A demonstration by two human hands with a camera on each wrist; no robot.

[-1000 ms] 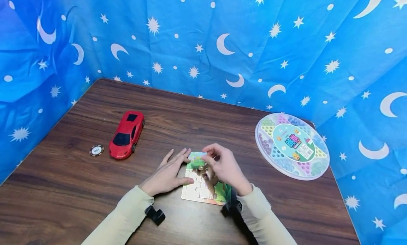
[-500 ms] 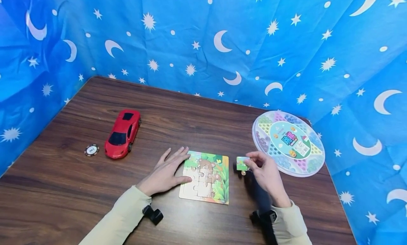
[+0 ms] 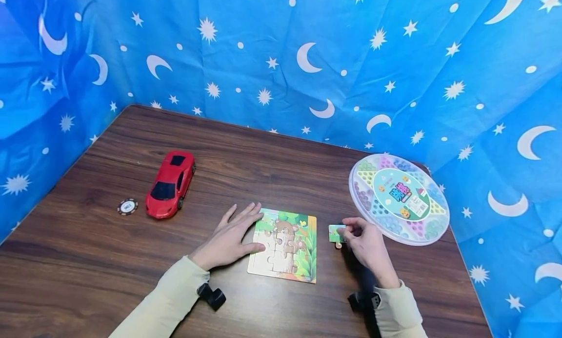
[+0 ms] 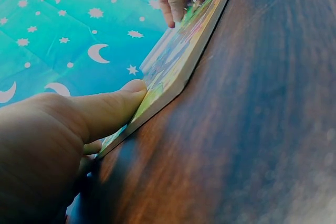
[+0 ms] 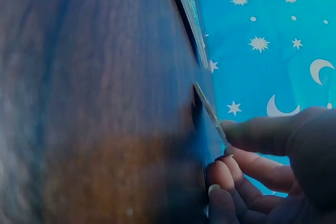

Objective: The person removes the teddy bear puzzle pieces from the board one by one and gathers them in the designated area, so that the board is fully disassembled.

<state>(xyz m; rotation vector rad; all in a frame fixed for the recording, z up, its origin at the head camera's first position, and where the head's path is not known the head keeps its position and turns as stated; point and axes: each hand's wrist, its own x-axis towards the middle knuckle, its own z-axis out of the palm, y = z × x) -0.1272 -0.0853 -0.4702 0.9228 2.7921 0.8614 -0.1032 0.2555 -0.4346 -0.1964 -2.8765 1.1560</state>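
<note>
A square jigsaw puzzle [image 3: 283, 245] with a brown animal on a green scene lies flat on the table. My left hand [image 3: 232, 238] is spread along its left side, fingers extended, with the thumb [image 4: 118, 103] resting on the puzzle's edge in the left wrist view. To the right of the puzzle, my right hand [image 3: 366, 243] pinches a green puzzle piece [image 3: 335, 233] by its right side, between thumb and fingertips. In the right wrist view the piece [image 5: 210, 114] appears edge-on, close over the table and apart from the puzzle.
A round Chinese checkers set [image 3: 401, 199] lies behind my right hand. At the left are a red toy car [image 3: 171, 184] and a poker chip [image 3: 128, 207]. A blue star-and-moon cloth [image 3: 281, 60] rises behind the brown wooden table [image 3: 246, 148].
My right hand has moved from over the puzzle to its right side, carrying the puzzle piece, and has since come slightly lower. The left hand stays in place.
</note>
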